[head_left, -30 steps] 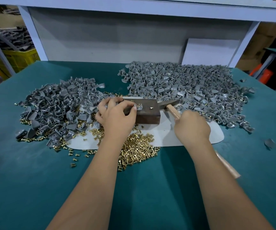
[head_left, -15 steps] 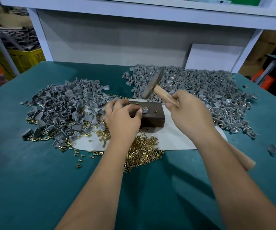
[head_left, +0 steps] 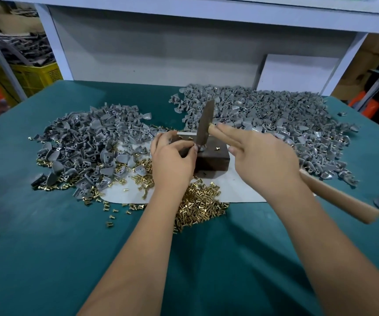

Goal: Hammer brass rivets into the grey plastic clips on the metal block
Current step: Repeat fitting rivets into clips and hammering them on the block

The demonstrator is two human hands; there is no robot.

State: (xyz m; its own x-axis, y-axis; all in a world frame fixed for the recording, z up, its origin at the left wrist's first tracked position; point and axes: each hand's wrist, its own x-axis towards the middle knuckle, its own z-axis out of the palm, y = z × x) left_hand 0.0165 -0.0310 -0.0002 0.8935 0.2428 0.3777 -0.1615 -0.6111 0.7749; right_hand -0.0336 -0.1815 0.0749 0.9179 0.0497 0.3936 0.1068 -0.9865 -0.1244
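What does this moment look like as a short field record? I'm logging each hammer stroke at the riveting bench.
left hand: pinches a grey clip on the block
right hand: grips the hammer handle, index finger along it
hammer head: down at the clip
block: on a white sheet
loose rivet: on the block top
rivet pile: near edge of the sheet
clip piles: left, far right

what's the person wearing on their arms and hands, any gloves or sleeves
Nothing shows on either: the left hand and right hand are bare, with no gloves, rings, watch or bands visible. Both forearms are uncovered down to the frame's bottom edge, so no sleeve is in view.
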